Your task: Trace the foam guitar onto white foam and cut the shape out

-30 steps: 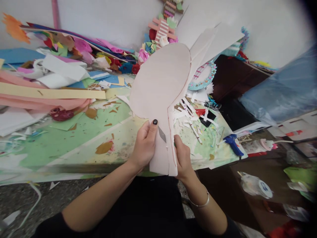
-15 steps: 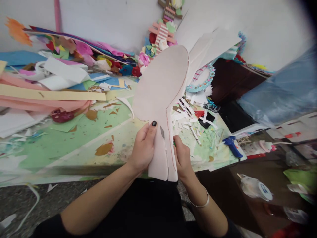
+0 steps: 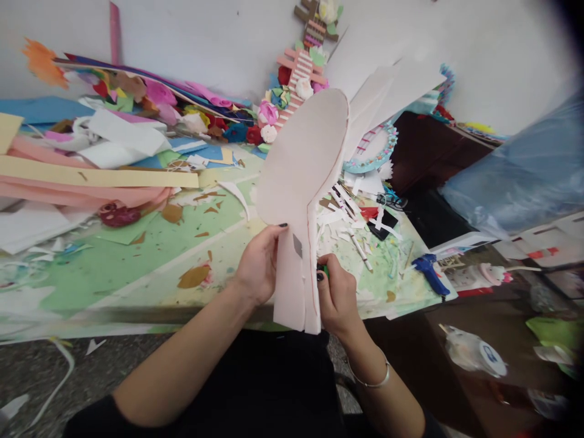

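A large white foam board cut-out [image 3: 303, 161], rounded at the top with a narrow lower strip, stands upright before me. A reddish line runs down its right edge. My left hand [image 3: 259, 264] grips the strip's left edge, thumb near its top. My right hand [image 3: 338, 295] is closed at the right edge, around the green handle of a craft knife [image 3: 325, 271], mostly hidden by the fingers and the board. A grey blade-like piece [image 3: 297, 244] shows on the board's face, above a slit that runs down to the bottom edge.
Paper scraps and white sheets [image 3: 123, 137] pile up at left on the green-stained table [image 3: 173, 292]. White strips and a marker [image 3: 361, 249] lie at right, with a blue glue gun [image 3: 430, 272] near the corner. Paper flowers [image 3: 269, 112] stand by the wall.
The cut-out has tilted slightly, turning its right edge more toward me. My left thumb has slid toward the strip's left edge, and my right thumb now shows by the green handle.
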Tool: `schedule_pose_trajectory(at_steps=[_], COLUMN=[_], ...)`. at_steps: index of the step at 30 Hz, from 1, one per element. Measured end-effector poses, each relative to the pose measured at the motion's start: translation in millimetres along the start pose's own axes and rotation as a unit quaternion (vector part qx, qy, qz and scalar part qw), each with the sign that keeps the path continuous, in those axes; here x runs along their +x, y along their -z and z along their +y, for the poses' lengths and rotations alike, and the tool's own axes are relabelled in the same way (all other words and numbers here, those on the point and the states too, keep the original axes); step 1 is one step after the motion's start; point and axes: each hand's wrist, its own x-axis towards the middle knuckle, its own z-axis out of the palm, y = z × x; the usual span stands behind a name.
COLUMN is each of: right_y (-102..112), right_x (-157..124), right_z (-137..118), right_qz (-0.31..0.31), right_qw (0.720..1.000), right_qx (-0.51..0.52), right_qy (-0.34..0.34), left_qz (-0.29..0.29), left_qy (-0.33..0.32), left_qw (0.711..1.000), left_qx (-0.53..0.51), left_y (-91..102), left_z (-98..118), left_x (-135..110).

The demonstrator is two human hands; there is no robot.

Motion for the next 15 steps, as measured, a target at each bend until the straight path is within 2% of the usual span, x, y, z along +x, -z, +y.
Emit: schedule_pose_trajectory(at_steps=[2, 4, 7, 11, 15], right_y=[-1.3, -3.1, -5.2, -5.2, -5.6], right_x=[-0.5, -0.9, -2.2, -4.0, -3.3], right_z=[1.6, 3.5, 6.4, 8.7, 8.7], right_qz=[-0.006, -0.011, -0.011, -0.006, -0.001], right_qw=[1.0, 0.999, 0.999, 0.998, 0.998], right_qx=[-0.017, -0.03, -0.047, -0.062, -0.067], right_qy=[-0.003, -0.007, -0.008, -0.006, 0.006], left_qz=[-0.006, 0.019, 0.048, 0.045, 0.04], left_qy=[0.041, 0.049, 0.012, -0.075, -0.078], left_qw=[0.999, 0.998, 0.994, 0.989, 0.99], left_qx=[-0.003, 0.027, 0.096, 0.116, 0.115], left_y=[-1.3, -2.5, -2.9, -1.0, -2.3], left_z=[1.4, -1.0, -10.6, -23.7, -25.2], left_x=[5.0, 9.1, 13.2, 15.3, 12.6])
